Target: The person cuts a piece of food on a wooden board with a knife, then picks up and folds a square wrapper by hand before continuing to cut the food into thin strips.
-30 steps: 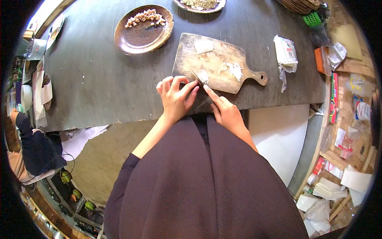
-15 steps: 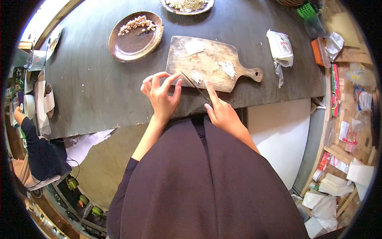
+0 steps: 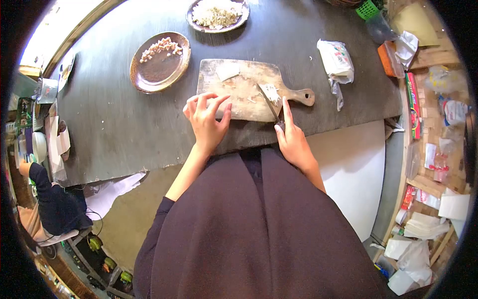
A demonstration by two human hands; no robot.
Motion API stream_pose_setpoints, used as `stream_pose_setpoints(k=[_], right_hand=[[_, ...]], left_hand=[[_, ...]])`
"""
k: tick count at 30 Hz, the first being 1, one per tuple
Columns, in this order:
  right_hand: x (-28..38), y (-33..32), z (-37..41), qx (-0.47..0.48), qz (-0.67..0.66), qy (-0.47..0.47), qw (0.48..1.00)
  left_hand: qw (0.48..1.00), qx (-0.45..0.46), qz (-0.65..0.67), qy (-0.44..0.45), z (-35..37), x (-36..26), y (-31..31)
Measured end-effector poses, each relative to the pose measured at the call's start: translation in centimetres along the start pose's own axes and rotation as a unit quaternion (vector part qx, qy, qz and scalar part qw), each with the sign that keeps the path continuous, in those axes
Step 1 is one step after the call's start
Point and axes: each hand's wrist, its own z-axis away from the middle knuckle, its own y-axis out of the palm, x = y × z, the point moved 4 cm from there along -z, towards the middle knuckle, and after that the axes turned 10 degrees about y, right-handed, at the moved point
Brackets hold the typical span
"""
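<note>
In my right hand (image 3: pixel 295 142) is a knife (image 3: pixel 269 103), its handle in my grip and my index finger stretched along it. The blade lies across the wooden cutting board (image 3: pixel 244 102), against a small heap of white shreds (image 3: pixel 271 92) near the board's handle. My left hand (image 3: pixel 209 122) hovers at the board's near left corner, fingers bent and apart from the thumb, with nothing in it. A flat white piece (image 3: pixel 227 72) rests at the far left of the board. Small pale scraps lie near the knife.
Beyond the board stand a brown plate (image 3: pixel 159 79) with diced pieces and another plate (image 3: pixel 217 30) heaped with pale shreds. A white plastic package (image 3: pixel 335 61) lies to the right. At far left, another person's dark sleeve (image 3: pixel 52 199) shows. Shelving with bags and papers lines the right.
My right hand has moved the knife rightward across the board. A small heap of white shreds near the blade has joined the heap by the handle. The left hand stays empty.
</note>
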Motion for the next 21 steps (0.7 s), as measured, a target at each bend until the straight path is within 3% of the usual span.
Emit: stream_pose_setpoints(k=[8, 11, 13, 16, 21], right_hand=[[0.5, -2.0, 0.3, -0.011, -0.064, -0.056, 0.996], [0.2, -2.5, -0.2, -0.014, -0.032, -0.04, 0.999], [-0.4, -2.6, -0.5, -0.089, 0.011, -0.114, 0.989], [-0.2, -3.6, -1.5, -0.126, 0.077, -0.097, 0.984], [-0.8, -4.5, -4.1, -0.178, 0.127, -0.113, 0.969]], left_hand=[[0.997, 0.037, -0.068, 0.018, -4.8, 1.8, 3.2], [0.995, 0.046, -0.088, 0.032, -5.8, 2.2, 4.1], [0.994, 0.064, -0.084, 0.014, -6.3, 2.4, 4.2], [0.991, 0.091, -0.096, 0.013, -6.6, 3.1, 4.4], [0.993, 0.044, -0.101, 0.036, -6.4, 3.0, 4.2]])
